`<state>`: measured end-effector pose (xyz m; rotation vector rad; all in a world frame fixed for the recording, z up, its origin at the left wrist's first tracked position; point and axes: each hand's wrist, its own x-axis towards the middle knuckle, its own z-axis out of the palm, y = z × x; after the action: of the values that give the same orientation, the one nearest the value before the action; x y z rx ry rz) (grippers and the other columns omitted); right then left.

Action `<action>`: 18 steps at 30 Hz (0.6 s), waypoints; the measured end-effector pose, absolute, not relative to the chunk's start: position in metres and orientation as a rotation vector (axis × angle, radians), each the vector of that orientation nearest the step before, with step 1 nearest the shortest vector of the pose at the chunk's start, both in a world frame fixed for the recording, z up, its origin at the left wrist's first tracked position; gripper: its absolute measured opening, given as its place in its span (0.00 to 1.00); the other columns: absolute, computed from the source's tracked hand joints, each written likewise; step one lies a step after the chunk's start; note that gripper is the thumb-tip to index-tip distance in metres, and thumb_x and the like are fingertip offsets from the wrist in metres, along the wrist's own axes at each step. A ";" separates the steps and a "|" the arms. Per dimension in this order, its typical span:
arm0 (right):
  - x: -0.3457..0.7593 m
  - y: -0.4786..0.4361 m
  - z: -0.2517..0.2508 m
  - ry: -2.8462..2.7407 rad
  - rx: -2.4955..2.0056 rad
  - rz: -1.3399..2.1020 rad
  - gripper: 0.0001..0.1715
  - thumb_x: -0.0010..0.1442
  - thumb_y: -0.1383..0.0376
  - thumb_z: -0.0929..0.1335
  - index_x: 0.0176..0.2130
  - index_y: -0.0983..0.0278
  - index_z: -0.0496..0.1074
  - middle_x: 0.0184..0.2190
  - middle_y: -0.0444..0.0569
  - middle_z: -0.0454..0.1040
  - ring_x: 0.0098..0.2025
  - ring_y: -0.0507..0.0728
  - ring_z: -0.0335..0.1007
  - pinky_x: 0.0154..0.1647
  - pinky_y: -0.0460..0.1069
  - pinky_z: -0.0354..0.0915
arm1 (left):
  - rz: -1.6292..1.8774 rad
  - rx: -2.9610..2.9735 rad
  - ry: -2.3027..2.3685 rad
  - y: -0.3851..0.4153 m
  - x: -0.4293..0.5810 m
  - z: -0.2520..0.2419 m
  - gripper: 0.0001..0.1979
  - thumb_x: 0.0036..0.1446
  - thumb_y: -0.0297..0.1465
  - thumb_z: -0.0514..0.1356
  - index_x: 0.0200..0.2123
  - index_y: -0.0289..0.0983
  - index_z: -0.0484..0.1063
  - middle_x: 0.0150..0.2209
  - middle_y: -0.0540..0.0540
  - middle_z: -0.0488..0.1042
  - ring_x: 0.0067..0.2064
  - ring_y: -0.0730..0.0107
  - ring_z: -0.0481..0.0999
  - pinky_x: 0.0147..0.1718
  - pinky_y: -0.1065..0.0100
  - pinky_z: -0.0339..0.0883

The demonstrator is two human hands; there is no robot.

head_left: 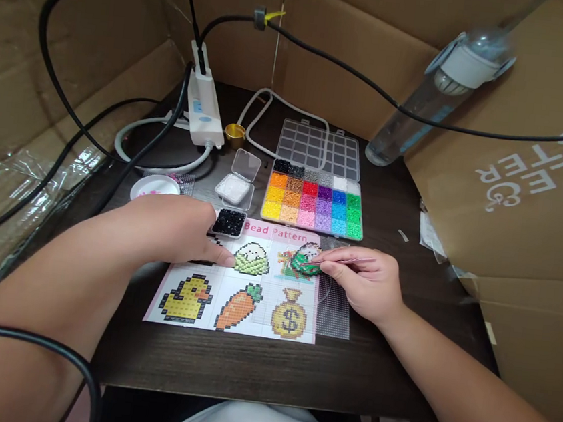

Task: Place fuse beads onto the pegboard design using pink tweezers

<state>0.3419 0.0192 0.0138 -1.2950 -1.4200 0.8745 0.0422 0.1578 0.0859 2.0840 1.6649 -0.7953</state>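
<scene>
The right hand (374,289) pinches pink tweezers (357,260) at the green-and-white bead figure (308,253) just left of its fingertips, while the left hand (179,230), half-curled over the pattern sheet (273,289), its grip unclear, could spill the adjacent black beads (231,222) if jerked.

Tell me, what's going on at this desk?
A person's right hand pinches a thin pinkish tool, perhaps tweezers, its tip at a green, white and black bead piece over a printed pattern sheet. The left hand extends over that sheet, beside a box of black beads. Behind lies an open case of beads sorted by colour.
</scene>
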 end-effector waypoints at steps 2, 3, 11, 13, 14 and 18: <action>0.342 0.019 0.013 -1.423 -1.301 0.876 0.03 0.66 0.64 0.87 0.38 0.54 0.98 0.37 0.52 0.97 0.38 0.65 0.99 0.44 0.53 0.94 | -0.789 2.090 1.658 0.158 0.041 0.085 0.35 0.46 0.74 0.75 0.36 0.51 0.90 0.42 0.30 0.92 0.49 0.24 0.91 0.46 0.42 0.79; 0.342 0.019 0.012 -1.425 -1.305 0.876 0.03 0.66 0.64 0.87 0.38 0.54 0.98 0.37 0.52 0.97 0.38 0.65 0.99 0.44 0.53 0.94 | -0.794 2.096 1.655 0.158 0.041 0.085 0.36 0.46 0.75 0.75 0.37 0.51 0.90 0.43 0.30 0.92 0.49 0.24 0.91 0.46 0.42 0.79; 0.344 0.019 0.012 -1.435 -1.316 0.896 0.03 0.67 0.60 0.88 0.38 0.54 0.98 0.37 0.53 0.97 0.38 0.65 0.99 0.43 0.54 0.94 | -0.771 2.142 1.613 0.161 0.035 0.079 0.39 0.46 0.79 0.72 0.41 0.54 0.93 0.41 0.32 0.93 0.49 0.26 0.92 0.46 0.42 0.81; 0.343 0.020 0.012 -1.433 -1.318 0.901 0.04 0.66 0.58 0.89 0.38 0.54 0.98 0.37 0.53 0.97 0.38 0.66 0.99 0.43 0.55 0.94 | -0.746 2.147 1.625 0.160 0.035 0.079 0.39 0.45 0.79 0.73 0.41 0.54 0.93 0.39 0.32 0.92 0.47 0.26 0.92 0.45 0.42 0.81; 0.343 0.020 0.012 -1.431 -1.320 0.902 0.04 0.66 0.58 0.89 0.38 0.54 0.98 0.37 0.53 0.97 0.38 0.66 0.99 0.43 0.55 0.94 | -0.737 2.139 1.634 0.160 0.035 0.079 0.39 0.44 0.79 0.74 0.41 0.54 0.93 0.39 0.31 0.92 0.47 0.26 0.92 0.46 0.41 0.82; 0.342 0.020 0.013 -1.420 -1.322 0.890 0.02 0.65 0.62 0.87 0.38 0.53 0.98 0.36 0.52 0.96 0.38 0.65 0.99 0.43 0.54 0.94 | -0.740 2.112 1.628 0.159 0.034 0.079 0.39 0.45 0.79 0.74 0.41 0.53 0.93 0.42 0.29 0.92 0.51 0.20 0.92 0.50 0.37 0.82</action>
<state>0.3415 0.0199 0.0130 -1.3218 -1.4203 0.8897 0.0342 0.1593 0.0793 2.1123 1.6276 -0.7403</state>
